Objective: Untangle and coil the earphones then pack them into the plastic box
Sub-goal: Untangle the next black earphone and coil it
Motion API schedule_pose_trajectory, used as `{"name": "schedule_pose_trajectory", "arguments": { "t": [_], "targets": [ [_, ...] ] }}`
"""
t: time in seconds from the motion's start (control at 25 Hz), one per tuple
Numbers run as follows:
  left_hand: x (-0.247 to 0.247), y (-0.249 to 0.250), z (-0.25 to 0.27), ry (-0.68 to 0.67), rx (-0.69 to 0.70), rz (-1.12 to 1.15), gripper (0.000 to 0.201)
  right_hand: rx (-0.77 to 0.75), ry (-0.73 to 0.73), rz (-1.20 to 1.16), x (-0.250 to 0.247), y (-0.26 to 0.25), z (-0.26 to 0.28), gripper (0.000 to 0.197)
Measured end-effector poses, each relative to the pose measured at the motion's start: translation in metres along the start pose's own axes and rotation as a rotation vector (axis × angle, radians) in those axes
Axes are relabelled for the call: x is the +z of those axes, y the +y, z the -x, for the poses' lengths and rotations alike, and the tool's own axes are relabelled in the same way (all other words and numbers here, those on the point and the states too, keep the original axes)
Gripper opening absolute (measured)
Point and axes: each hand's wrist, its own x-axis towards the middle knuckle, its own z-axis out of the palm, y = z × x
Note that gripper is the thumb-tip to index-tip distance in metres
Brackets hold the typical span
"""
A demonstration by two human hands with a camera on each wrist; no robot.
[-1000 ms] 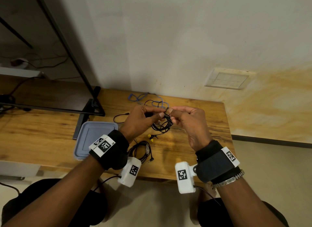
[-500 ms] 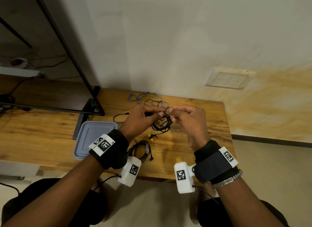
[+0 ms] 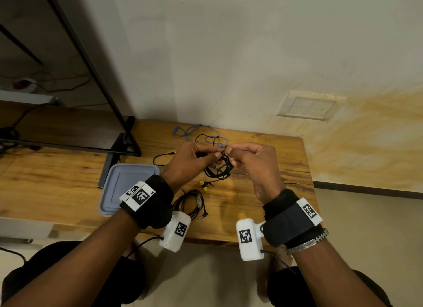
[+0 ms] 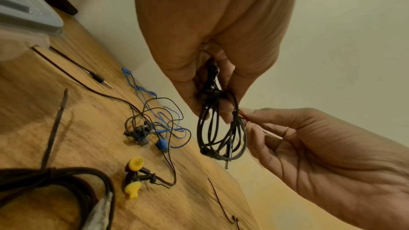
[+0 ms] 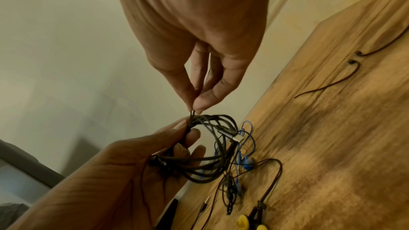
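Above the surface, left hand fingers clamp the coiled black earphones steady while right hand fingers pinch a loose strand.

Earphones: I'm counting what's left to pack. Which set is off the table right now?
The black coiled earphones, held by the left hand and pinched by the right hand; the others lie on the table.

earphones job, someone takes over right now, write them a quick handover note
Left hand: grips the black earphone coil above the table.
Right hand: pinches a loose strand at the coil's top.
Done: another black coil lies at the near edge.
Left: finish this coil; untangle the blue earphones and the yellow-tipped pair; the plastic box, left, has its lid on, nothing visibly packed.
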Motion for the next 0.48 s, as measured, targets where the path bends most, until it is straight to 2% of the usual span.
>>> {"name": "schedule_pose_trajectory", "arguments": {
  "t": [0.16,0.48],
  "targets": [
    [-0.0024,-0.0004,0.0,0.01,-0.016,-0.002,0.022,0.02,-0.047,0.022,-0.0021,-0.004,0.0009,0.007],
    [-0.0033,-0.0052,-0.0033,0.014,-0.026,0.001,0.02,0.026,-0.026,0.017,-0.0013,-0.0011,-0.0013,0.006]
  ]
}}
